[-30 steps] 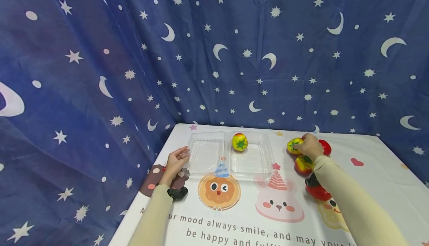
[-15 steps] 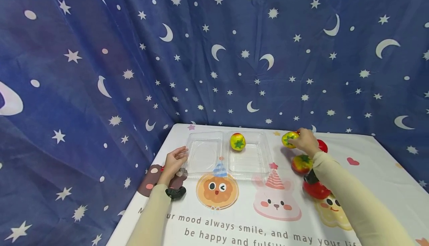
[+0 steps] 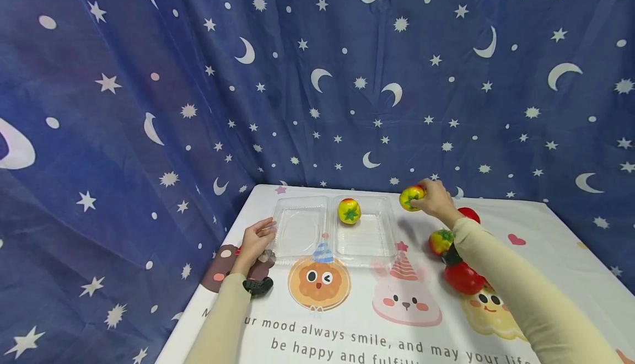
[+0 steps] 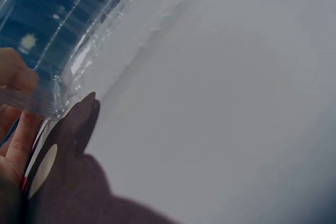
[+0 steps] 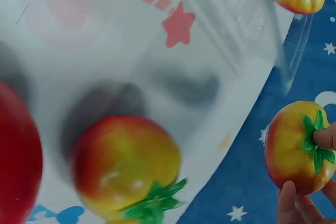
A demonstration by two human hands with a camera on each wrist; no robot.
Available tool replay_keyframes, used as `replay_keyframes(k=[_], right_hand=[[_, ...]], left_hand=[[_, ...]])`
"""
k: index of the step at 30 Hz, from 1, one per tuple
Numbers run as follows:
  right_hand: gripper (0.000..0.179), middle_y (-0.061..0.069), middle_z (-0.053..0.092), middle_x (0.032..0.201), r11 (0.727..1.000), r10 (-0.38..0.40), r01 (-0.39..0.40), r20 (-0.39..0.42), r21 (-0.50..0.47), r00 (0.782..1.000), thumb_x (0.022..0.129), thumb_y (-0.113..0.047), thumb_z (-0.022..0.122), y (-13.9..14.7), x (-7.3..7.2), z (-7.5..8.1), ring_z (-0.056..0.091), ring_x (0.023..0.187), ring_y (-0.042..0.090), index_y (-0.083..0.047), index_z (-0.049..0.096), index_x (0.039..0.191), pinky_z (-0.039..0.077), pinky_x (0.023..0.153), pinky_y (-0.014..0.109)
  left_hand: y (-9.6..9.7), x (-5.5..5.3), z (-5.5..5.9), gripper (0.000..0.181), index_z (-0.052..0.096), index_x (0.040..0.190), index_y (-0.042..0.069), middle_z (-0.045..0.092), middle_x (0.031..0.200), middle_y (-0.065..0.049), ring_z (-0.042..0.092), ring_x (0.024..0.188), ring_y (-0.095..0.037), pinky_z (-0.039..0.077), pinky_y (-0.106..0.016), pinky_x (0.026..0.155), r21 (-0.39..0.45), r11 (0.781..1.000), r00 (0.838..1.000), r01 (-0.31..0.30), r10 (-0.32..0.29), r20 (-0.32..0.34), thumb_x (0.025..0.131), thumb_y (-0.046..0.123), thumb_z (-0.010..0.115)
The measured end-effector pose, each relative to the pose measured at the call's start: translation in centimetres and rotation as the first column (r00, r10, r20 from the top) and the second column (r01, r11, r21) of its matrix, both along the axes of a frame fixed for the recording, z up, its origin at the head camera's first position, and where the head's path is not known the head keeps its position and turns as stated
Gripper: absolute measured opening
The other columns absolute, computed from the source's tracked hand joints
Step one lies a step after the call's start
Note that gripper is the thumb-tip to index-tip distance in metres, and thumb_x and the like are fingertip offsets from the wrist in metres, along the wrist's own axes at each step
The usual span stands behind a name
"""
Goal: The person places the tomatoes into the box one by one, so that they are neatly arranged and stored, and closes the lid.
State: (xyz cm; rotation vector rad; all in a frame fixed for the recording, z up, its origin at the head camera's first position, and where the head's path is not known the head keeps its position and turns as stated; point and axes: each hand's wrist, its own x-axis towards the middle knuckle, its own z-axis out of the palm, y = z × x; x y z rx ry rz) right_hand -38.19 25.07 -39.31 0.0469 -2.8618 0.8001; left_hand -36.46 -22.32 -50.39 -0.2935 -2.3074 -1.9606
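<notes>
My right hand holds a yellow-and-red toy tomato with a green calyx above the table's far side, right of a clear plastic container. In the right wrist view, the thumb presses the calyx of this tomato and fingers support it below. Another such tomato sits at the back of the container's right half. My left hand pinches the left edge of the container's other half, which lies unfolded. The left wrist view has fingers on both sides of the clear plastic.
A third yellow-red tomato lies below my right forearm. Beside it is a glossy red fruit, and another red one shows partly behind the arm. A printed white cloth covers the table; a blue star-patterned curtain hangs behind.
My right hand has lifted the tomato off the table and carried it left towards the container. The left hand has stayed at the container's edge.
</notes>
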Motion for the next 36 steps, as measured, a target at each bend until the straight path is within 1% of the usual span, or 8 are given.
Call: replay_keyframes(k=[5,12,14,22,26,31,33,36], right_hand=[[0.058,0.03,0.054,0.116,0.999,0.045,-0.045,0.001,-0.004,0.999,0.082,-0.012,0.075,-1.6,-0.4,0.5,0.053,0.103,0.042,0.012,0.049,0.128,0.047,0.089,0.053],[0.057,0.028,0.052,0.118,0.995,0.093,-0.093,0.005,0.021,0.996,0.081,-0.011,0.077,-4.2,-1.0,1.0,0.051,0.107,0.041,0.008,0.052,0.129,0.046,0.091,0.054],[0.058,0.027,0.052,0.117,0.994,0.103,-0.103,0.006,0.035,0.995,0.081,-0.01,0.078,-4.8,-1.2,0.8,0.052,0.106,0.041,0.007,0.053,0.13,0.046,0.091,0.054],[0.056,0.023,0.051,0.115,0.985,0.138,-0.14,0.023,0.099,0.99,0.077,-0.009,0.08,-6.4,-1.7,-0.8,0.054,0.102,0.039,0.0,0.057,0.128,0.048,0.087,0.052],[0.058,0.021,0.052,0.114,0.983,0.139,-0.142,0.037,0.12,0.99,0.074,-0.009,0.081,-7.0,-2.0,-1.9,0.056,0.1,0.038,-0.002,0.059,0.127,0.049,0.086,0.053],[0.062,0.022,0.052,0.115,0.975,0.175,-0.182,0.069,0.127,0.982,0.074,-0.009,0.081,-7.9,-2.4,-3.2,0.057,0.099,0.036,-0.002,0.056,0.13,0.049,0.086,0.052],[0.063,0.023,0.053,0.115,0.971,0.189,-0.197,0.064,0.135,0.98,0.074,-0.009,0.081,-8.1,-2.5,-3.5,0.058,0.097,0.035,-0.002,0.056,0.131,0.05,0.085,0.051],[0.064,0.023,0.054,0.114,0.967,0.198,-0.205,0.06,0.15,0.978,0.073,-0.008,0.081,-8.4,-2.6,-4.0,0.058,0.095,0.034,-0.001,0.056,0.131,0.051,0.083,0.051]], left_hand=[[-0.2,-0.3,-0.4,0.049,0.047,0.138,-0.014,0.052,0.134,-0.034,0.054,0.12,-0.047,0.048,-0.012,0.079,0.008,1.0,1.0,-0.003,0.003,0.002,0.09,-0.009,0.059],[-0.4,-2.5,-3.1,0.049,0.051,0.138,-0.009,0.056,0.133,-0.028,0.056,0.119,-0.044,0.048,-0.012,0.079,0.016,0.998,0.999,-0.053,0.053,-0.007,0.09,-0.006,0.061],[-0.3,-2.7,-3.4,0.049,0.053,0.137,-0.007,0.058,0.133,-0.026,0.058,0.118,-0.041,0.048,-0.013,0.08,0.014,0.998,0.998,-0.066,0.066,-0.006,0.09,-0.006,0.061],[0.0,-2.7,-3.5,0.05,0.055,0.136,-0.005,0.061,0.129,-0.022,0.061,0.115,-0.036,0.051,-0.018,0.082,-0.004,0.997,0.997,-0.08,0.08,-0.017,0.087,-0.005,0.062],[0.0,-2.8,-3.5,0.05,0.054,0.137,-0.005,0.06,0.13,-0.023,0.06,0.115,-0.037,0.05,-0.018,0.082,-0.012,0.998,0.998,-0.067,0.067,-0.019,0.088,-0.005,0.061],[-0.3,-2.5,-3.5,0.049,0.054,0.136,-0.006,0.06,0.13,-0.024,0.06,0.115,-0.039,0.05,-0.016,0.081,-0.016,0.995,0.995,-0.094,0.094,-0.018,0.088,-0.007,0.061],[-0.3,-2.3,-3.4,0.049,0.054,0.137,-0.006,0.06,0.13,-0.024,0.06,0.115,-0.039,0.049,-0.015,0.08,-0.018,0.995,0.995,-0.097,0.096,-0.015,0.088,-0.007,0.061],[-0.4,-2.1,-2.7,0.05,0.052,0.138,-0.007,0.058,0.132,-0.026,0.059,0.117,-0.041,0.048,-0.013,0.079,-0.002,0.998,0.998,-0.064,0.064,-0.004,0.088,-0.008,0.06]])
